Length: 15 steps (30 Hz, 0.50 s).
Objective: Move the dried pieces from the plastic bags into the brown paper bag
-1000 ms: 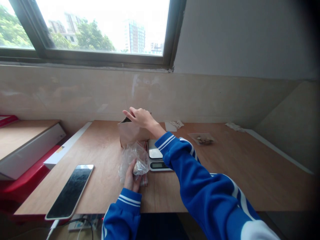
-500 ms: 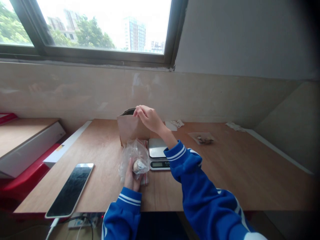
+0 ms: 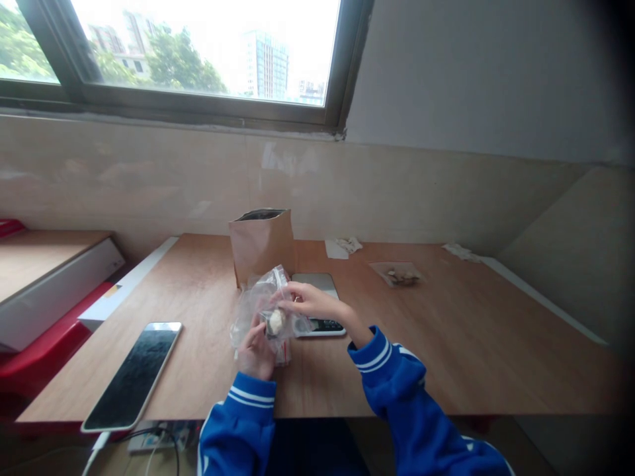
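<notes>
- Two hands; one crumpled clear plastic bag [image 3: 258, 304]; one upright brown paper bag [image 3: 261, 246]; one small silver digital scale [image 3: 317, 305]; one black smartphone [image 3: 133, 375]; one flat clear packet [image 3: 398, 273].
- The clear plastic bag sits between both hands above the wooden table [image 3: 471, 344], with a pale lump inside it.
- The left hand [image 3: 258, 349] cups the bag from below; the right hand [image 3: 313, 303] pinches its top edge.
- The paper bag stands open-topped just beyond the hands, its contents dark and unclear.
- The scale lies under the right hand.
- The smartphone lies well left of the left hand.
- The packet, holding brownish bits, lies far right.
</notes>
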Available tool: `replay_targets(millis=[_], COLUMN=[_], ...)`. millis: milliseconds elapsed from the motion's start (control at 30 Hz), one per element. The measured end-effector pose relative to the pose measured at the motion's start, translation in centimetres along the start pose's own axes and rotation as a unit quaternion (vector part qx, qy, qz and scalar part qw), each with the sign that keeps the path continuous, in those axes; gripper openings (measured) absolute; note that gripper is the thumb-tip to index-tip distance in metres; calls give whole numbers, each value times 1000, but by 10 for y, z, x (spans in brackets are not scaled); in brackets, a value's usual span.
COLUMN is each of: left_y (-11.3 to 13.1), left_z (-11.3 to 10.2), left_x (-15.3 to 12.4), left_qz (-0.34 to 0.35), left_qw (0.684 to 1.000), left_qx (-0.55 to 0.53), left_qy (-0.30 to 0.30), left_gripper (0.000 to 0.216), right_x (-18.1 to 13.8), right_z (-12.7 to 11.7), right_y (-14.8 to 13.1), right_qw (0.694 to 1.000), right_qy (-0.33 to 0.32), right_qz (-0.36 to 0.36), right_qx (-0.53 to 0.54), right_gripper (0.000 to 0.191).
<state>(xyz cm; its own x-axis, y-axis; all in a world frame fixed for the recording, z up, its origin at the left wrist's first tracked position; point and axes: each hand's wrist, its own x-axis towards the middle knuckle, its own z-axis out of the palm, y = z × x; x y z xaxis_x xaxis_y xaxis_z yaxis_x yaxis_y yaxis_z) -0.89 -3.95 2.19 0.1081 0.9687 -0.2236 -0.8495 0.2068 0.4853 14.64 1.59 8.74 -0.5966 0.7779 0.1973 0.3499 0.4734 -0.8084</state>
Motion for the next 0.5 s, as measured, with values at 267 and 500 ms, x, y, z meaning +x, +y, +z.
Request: replay_targets(millis=[267,500], left_y=[-3,-5], left_z=[-8,-23], left_x=[4,10], left_qz=[0,-49], left_qw=[1000,995], left_qx=[11,1], left_qy=[-18,-91], left_gripper=[49,33], right_x=[-6,-9], right_z=[-4,1], right_y=[2,7], right_qw=[993,981], right_qy=[-100,-181], right_qz=[-57,-67], right_qx=[17,-27], right_gripper=[32,49])
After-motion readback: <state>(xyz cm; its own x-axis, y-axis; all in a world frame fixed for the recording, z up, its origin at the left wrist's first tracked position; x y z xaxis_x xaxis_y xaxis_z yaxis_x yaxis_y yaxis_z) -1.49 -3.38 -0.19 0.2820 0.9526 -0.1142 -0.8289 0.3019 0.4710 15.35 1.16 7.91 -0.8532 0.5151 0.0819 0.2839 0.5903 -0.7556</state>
